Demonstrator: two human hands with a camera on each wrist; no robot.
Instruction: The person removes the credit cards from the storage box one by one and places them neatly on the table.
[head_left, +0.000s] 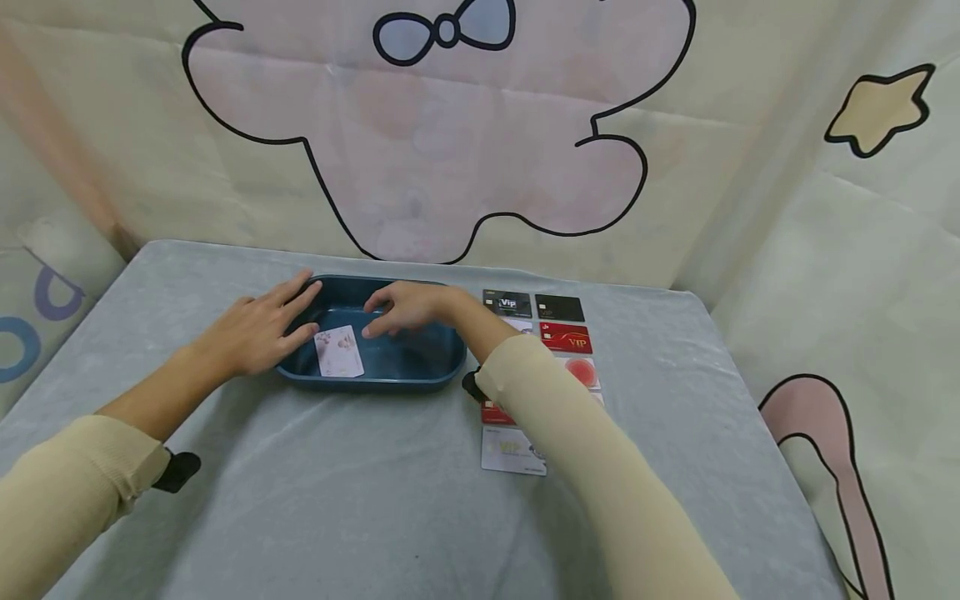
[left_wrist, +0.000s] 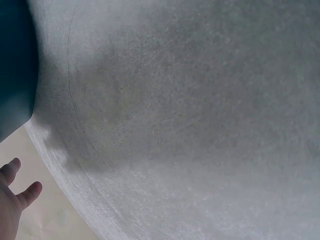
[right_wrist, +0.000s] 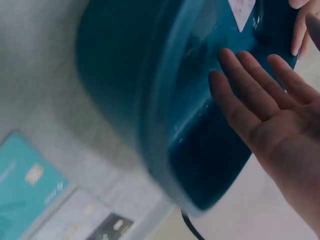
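A dark blue tray [head_left: 405, 386] stands on the cloth in the head view. Inside it, toward the left, lies a pale card with a pinkish print [head_left: 339, 352]. My left hand [head_left: 258, 329] rests at the tray's left rim with its fingers spread. Over the inside of the tray hovers my right hand [head_left: 408, 305], right of the card and apart from it. The right wrist view shows this right hand [right_wrist: 282, 117] with relaxed fingers and nothing held. Only the thumb side of my left hand [left_wrist: 12, 200] appears in the left wrist view.
Right of the tray, cards lie in two columns, partly hidden by my right forearm. Among them are a black Vip card [head_left: 507, 303], a plain black card [head_left: 559, 308], a red VIP card [head_left: 566, 337], a silver card [head_left: 513, 451] and a teal card [right_wrist: 30, 182].
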